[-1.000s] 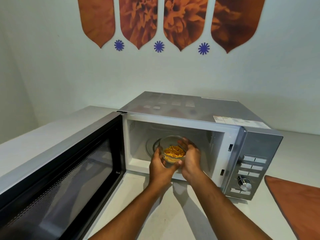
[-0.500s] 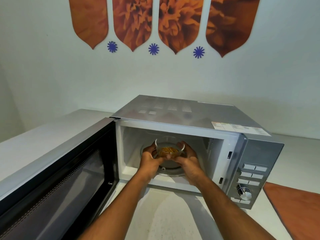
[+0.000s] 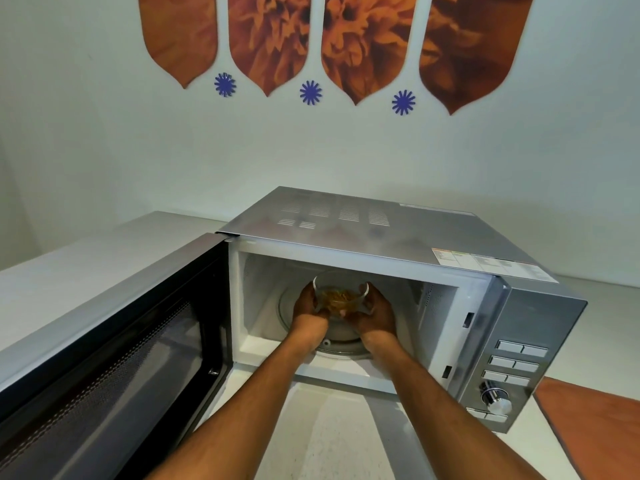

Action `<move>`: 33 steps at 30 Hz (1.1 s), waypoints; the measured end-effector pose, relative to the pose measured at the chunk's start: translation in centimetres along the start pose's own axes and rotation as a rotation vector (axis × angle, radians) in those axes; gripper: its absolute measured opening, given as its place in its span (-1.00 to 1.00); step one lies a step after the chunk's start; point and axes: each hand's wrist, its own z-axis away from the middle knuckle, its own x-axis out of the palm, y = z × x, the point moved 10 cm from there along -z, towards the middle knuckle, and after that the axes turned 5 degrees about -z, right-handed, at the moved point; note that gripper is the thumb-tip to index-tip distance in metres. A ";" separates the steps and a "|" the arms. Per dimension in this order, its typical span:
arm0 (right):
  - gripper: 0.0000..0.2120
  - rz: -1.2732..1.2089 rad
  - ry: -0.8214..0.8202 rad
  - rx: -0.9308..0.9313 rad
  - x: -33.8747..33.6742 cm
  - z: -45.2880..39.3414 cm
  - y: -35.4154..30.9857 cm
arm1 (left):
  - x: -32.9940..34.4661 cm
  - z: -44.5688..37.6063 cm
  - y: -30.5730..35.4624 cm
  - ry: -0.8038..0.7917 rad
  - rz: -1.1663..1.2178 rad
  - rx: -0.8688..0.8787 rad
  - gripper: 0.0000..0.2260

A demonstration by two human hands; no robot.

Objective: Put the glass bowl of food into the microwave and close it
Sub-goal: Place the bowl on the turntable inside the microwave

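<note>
Both hands cup the glass bowl [image 3: 341, 295] of food between them: the left hand [image 3: 309, 304] wraps its left side and the right hand [image 3: 375, 308] wraps its right side, fingers curled against the glass from below and behind. The bowl holds yellow-orange food and sits inside the cavity of the microwave [image 3: 398, 271], over the round glass turntable [image 3: 337, 341]; whether its base already touches the turntable cannot be told, since the hands hide its underside. Both forearms reach in through the opening from the near edge of the view. The microwave door [image 3: 114, 341] stands swung wide open to the left, its dark mesh window facing the cavity. On the right of the cavity is the silver control panel [image 3: 516, 368], with rows of rectangular buttons and a shiny round knob [image 3: 496, 400] below them. A label [image 3: 491, 263] is stuck on the right part of the microwave's metal top, near its front edge, and vent slots are cut further left. The microwave stands on a pale countertop [image 3: 329, 434], and an orange mat [image 3: 595, 431] lies on the counter just to its right. On the white wall behind hang four orange pointed flower decals [image 3: 363, 46], with three small blue star shapes [image 3: 310, 92] between their tips.
</note>
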 end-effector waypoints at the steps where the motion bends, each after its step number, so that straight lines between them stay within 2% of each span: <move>1: -0.42 0.013 -0.006 -0.002 0.1 -0.2 0.1 | -0.2 -0.2 -0.2 0.020 0.032 -0.014 -0.73; 9: -0.56 0.076 0.007 0.018 -0.2 -0.7 0.9 | 0.0 -1.7 -1.0 -0.001 -0.058 0.008 -0.74; 18: -0.67 0.116 0.025 0.012 -0.3 -0.7 0.6 | 0.0 -2.4 -1.1 -0.028 -0.134 0.030 -0.65; 33: -0.61 0.237 0.021 0.120 -0.2 -0.6 1.2 | 0.5 -2.7 -1.1 -0.079 -0.065 0.019 -0.68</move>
